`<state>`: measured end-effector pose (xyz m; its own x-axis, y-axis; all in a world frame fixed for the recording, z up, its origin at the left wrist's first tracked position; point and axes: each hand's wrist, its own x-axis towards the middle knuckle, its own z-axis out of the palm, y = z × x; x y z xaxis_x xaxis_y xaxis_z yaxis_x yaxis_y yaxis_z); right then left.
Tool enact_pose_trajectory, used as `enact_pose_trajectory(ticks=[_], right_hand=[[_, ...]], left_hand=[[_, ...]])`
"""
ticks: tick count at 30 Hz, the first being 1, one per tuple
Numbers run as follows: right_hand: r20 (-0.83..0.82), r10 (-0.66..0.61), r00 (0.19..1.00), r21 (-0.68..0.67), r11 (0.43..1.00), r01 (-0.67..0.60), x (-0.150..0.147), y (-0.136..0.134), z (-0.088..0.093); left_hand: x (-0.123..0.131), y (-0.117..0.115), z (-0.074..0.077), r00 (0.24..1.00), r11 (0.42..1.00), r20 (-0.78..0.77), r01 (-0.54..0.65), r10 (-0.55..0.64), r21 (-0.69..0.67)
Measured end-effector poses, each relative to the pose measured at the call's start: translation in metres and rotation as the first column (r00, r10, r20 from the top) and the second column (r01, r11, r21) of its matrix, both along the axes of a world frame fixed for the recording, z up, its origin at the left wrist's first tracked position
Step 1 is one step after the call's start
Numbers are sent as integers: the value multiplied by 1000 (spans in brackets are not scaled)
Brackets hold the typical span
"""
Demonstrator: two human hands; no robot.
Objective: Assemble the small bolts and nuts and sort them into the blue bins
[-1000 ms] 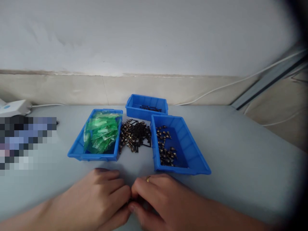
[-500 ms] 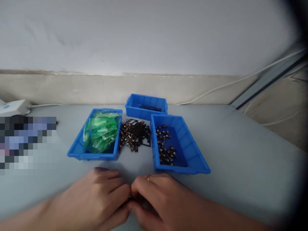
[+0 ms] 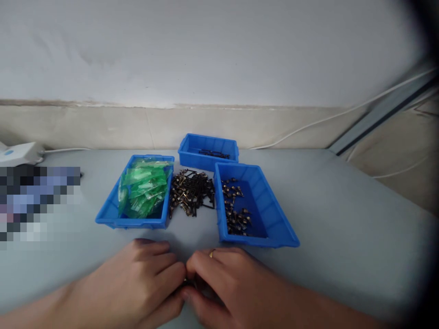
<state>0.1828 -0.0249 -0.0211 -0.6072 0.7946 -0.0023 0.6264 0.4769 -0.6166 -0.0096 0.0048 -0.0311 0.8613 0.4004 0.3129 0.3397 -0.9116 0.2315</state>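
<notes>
Low in the view, my left hand [image 3: 147, 281] and my right hand [image 3: 228, 283] meet at the fingertips, both with curled, pinching fingers. A tiny bit of something shows between them, too hidden to name. A ring sits on a right-hand finger. Beyond my left hand, a blue bin [image 3: 137, 223] holds green plastic bags [image 3: 146, 187]. Beyond my right hand, another blue bin [image 3: 274, 205] contains small metal parts [image 3: 238, 219]. Between these bins lies a loose pile of dark and brassy screw-like pieces [image 3: 192, 189] on the grey table [image 3: 343, 237].
A third blue bin [image 3: 206, 161] with dark thin pieces stands at the back, near the wall. At the far left are a white box [image 3: 20, 154] with a cable and a pixelated patch. A white cable [image 3: 308, 124] runs up to the right beside a metal frame bar [image 3: 377, 116].
</notes>
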Motion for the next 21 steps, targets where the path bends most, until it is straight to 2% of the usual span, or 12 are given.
enact_pose_trajectory(ticks=[21], right_hand=[[29, 5, 1000, 11, 1000, -6, 1, 0, 6]], left_hand=[[0, 2, -1, 1000, 1000, -8, 7, -7, -3]])
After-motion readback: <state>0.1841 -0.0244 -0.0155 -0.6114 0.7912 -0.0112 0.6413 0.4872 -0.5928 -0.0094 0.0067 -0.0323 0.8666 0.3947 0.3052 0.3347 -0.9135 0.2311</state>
